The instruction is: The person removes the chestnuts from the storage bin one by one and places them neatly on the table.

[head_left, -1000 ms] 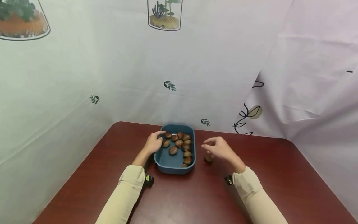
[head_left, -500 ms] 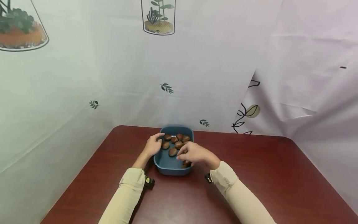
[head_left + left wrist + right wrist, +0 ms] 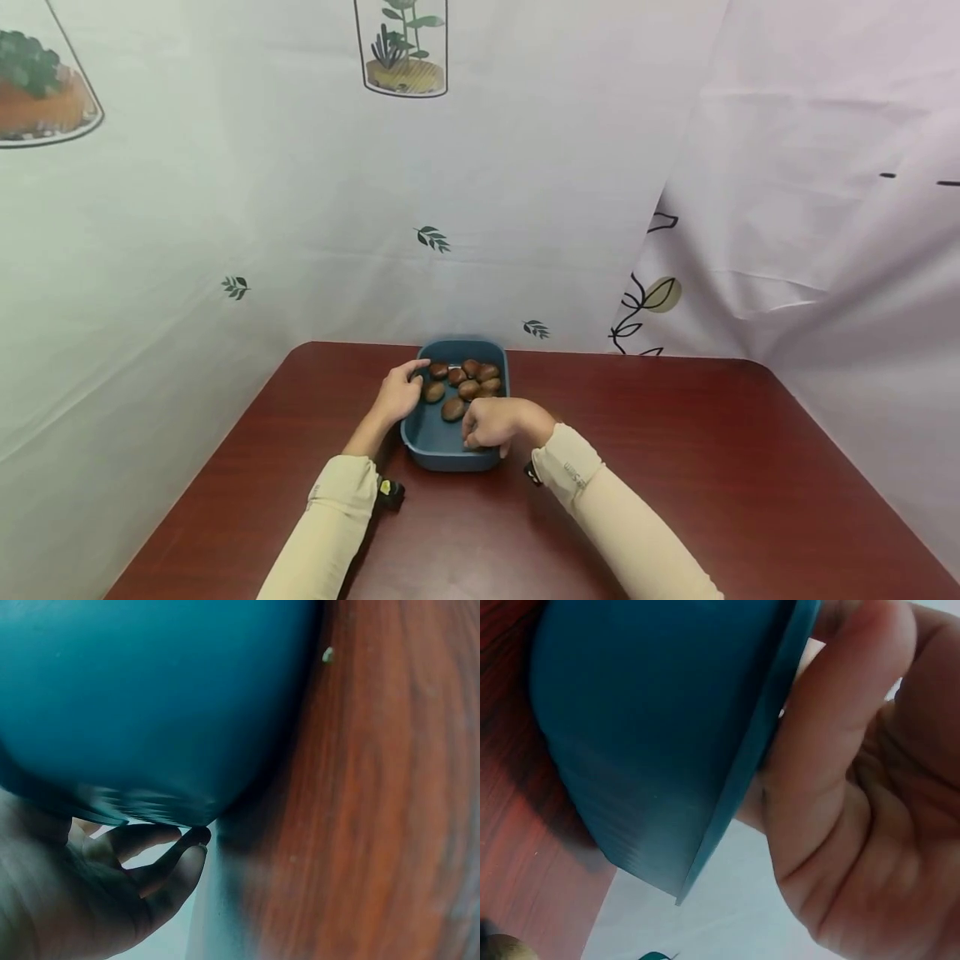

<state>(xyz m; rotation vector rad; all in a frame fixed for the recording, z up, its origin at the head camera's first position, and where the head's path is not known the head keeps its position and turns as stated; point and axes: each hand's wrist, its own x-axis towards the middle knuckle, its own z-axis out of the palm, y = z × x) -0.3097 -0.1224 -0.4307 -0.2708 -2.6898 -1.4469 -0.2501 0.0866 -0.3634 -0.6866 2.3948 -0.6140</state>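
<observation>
A white printed sheet (image 3: 480, 167) hangs beyond the far edge of the reddish-brown tabletop (image 3: 660, 450). Near that edge, left of its middle, stands a blue tray (image 3: 438, 435), its long sides running front to back. Pale sleeves (image 3: 313, 533) reach in over the near edge, a dark device (image 3: 392, 493) at the left wrist. The left hand (image 3: 397, 393) rests at the tray's left rim, fingers loosely extended against it. The right hand (image 3: 501, 421) bends down over the tray's near right corner, fingers curled; its fingertips are hidden, so I cannot tell whether it pinches anything. Brown chestnuts (image 3: 453, 408) lie in the tray, mostly toward its far right corner, one by the left wall. In the right wrist view, a rounded brown thing (image 3: 508, 949) is cut off by the frame. A pale speck (image 3: 328, 655) lies on the tabletop beside the tray.
</observation>
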